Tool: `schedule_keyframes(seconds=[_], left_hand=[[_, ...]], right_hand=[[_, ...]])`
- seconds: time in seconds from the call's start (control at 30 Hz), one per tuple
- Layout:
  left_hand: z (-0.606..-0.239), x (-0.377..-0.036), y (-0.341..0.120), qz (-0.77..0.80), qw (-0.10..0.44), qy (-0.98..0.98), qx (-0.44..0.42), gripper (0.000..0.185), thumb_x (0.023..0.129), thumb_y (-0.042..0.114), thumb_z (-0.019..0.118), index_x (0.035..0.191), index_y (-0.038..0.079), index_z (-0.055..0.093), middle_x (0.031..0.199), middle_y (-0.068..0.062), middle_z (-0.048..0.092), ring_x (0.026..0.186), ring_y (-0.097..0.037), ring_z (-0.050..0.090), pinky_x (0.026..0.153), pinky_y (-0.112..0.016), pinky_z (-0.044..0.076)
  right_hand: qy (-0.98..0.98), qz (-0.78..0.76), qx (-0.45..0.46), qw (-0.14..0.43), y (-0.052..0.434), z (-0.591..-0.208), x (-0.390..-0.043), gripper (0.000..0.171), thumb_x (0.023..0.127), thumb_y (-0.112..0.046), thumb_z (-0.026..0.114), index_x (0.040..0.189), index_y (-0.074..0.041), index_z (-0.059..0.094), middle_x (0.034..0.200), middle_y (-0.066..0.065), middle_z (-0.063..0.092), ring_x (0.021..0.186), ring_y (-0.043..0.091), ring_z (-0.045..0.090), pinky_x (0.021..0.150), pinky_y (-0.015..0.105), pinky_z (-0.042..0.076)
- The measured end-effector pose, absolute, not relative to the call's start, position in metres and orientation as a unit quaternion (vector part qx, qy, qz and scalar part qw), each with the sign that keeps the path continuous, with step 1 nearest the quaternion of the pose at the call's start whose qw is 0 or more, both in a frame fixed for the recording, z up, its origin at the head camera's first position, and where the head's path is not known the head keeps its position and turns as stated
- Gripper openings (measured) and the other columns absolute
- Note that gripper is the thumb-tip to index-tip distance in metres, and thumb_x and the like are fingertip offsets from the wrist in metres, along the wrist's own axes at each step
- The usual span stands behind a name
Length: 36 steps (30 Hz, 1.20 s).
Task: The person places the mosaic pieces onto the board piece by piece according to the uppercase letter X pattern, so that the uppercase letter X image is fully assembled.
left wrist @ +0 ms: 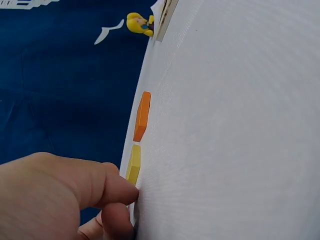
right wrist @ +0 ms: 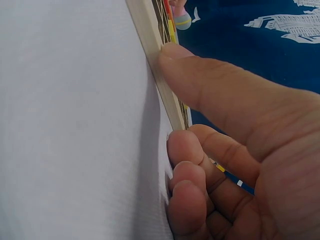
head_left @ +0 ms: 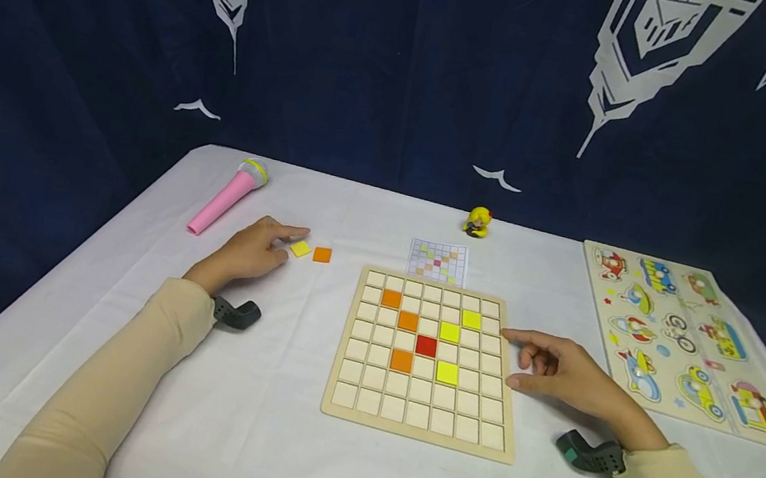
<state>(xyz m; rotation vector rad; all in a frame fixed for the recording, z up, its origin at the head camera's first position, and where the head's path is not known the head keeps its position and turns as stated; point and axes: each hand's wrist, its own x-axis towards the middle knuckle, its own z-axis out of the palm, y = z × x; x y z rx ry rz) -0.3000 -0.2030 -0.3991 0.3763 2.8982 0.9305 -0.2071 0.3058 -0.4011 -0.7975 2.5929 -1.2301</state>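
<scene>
A wooden grid board (head_left: pixel 414 435) lies mid-table on the white cloth, with three orange, three yellow and one red tile set in its cells. Left of it, two loose tiles lie side by side: a yellow tile (head_left: pixel 300 248) (left wrist: pixel 133 164) and an orange tile (head_left: pixel 322 255) (left wrist: pixel 142 116). My left hand (head_left: pixel 284 238) (left wrist: pixel 120 200) rests flat on the cloth, a fingertip touching the yellow tile's near edge. My right hand (head_left: pixel 522 360) (right wrist: pixel 170 100) lies at the board's right edge (right wrist: pixel 159 75), thumb against the rim, fingers loosely curled on the cloth and holding nothing.
A pink toy microphone (head_left: pixel 226 196) lies at the far left. A small yellow figure (head_left: pixel 478 222) (left wrist: pixel 139 24) and a pattern card (head_left: pixel 437 262) sit behind the board. A vehicle peg puzzle (head_left: pixel 685 340) fills the right side. A dark blue curtain hangs behind.
</scene>
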Motion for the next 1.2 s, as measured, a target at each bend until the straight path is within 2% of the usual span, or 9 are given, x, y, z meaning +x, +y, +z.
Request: schedule_keyframes(seconds=[0.17,0.57,0.67,0.83,1.0,1.2], left_hand=[[-0.397,-0.298,-0.201,0.275,0.034,0.952,0.127,0.052,0.101,0.008,0.054,0.152,0.012,0.063,0.132,-0.023,0.058,0.112,-0.034,0.057,0.099,-0.051,0.046],[-0.396,-0.298,-0.209,0.259,0.016,0.953,0.154,0.039,0.103,0.017,0.069,0.140,0.009,0.072,0.122,-0.019,0.064,0.112,-0.036,0.059,0.102,-0.052,0.049],[-0.395,-0.298,-0.209,0.267,0.006,0.951,0.158,0.035,0.101,0.016,0.072,0.134,0.006,0.074,0.108,-0.014,0.066,0.101,-0.032,0.059,0.093,-0.046,0.049],[-0.394,-0.297,-0.209,0.288,-0.012,0.943,0.164,0.030,0.098,0.017,0.076,0.124,0.002,0.075,0.084,-0.003,0.061,0.078,-0.021,0.053,0.073,-0.035,0.042],[-0.391,-0.296,-0.206,0.311,-0.038,0.933,0.178,0.031,0.095,0.021,0.080,0.123,0.006,0.077,0.081,-0.003,0.061,0.072,-0.020,0.052,0.067,-0.034,0.041],[-0.387,-0.291,-0.196,0.316,-0.043,0.925,0.206,0.032,0.092,0.023,0.082,0.122,0.009,0.078,0.078,0.000,0.059,0.068,-0.018,0.051,0.066,-0.033,0.041]], right_hand=[[0.868,-0.409,-0.270,0.081,0.306,-0.400,-0.207,0.060,0.089,-0.002,0.087,0.141,0.013,0.060,0.090,0.001,0.057,0.070,0.010,0.048,0.060,0.026,0.041],[0.869,-0.409,-0.267,0.080,0.305,-0.401,-0.207,0.062,0.088,0.000,0.086,0.142,0.015,0.059,0.091,0.001,0.056,0.070,0.011,0.047,0.060,0.027,0.040],[0.869,-0.409,-0.267,0.081,0.305,-0.401,-0.207,0.062,0.088,0.000,0.086,0.142,0.015,0.059,0.092,0.001,0.056,0.070,0.011,0.047,0.060,0.027,0.040],[0.868,-0.410,-0.269,0.083,0.305,-0.400,-0.207,0.062,0.089,0.000,0.086,0.142,0.015,0.059,0.092,0.001,0.056,0.070,0.012,0.047,0.060,0.027,0.040],[0.867,-0.412,-0.266,0.084,0.305,-0.400,-0.207,0.061,0.089,-0.002,0.086,0.142,0.014,0.060,0.091,0.001,0.056,0.070,0.011,0.048,0.060,0.027,0.041],[0.870,-0.406,-0.267,0.079,0.305,-0.400,-0.206,0.061,0.090,-0.003,0.086,0.142,0.014,0.060,0.091,0.001,0.056,0.071,0.011,0.048,0.061,0.027,0.041]])
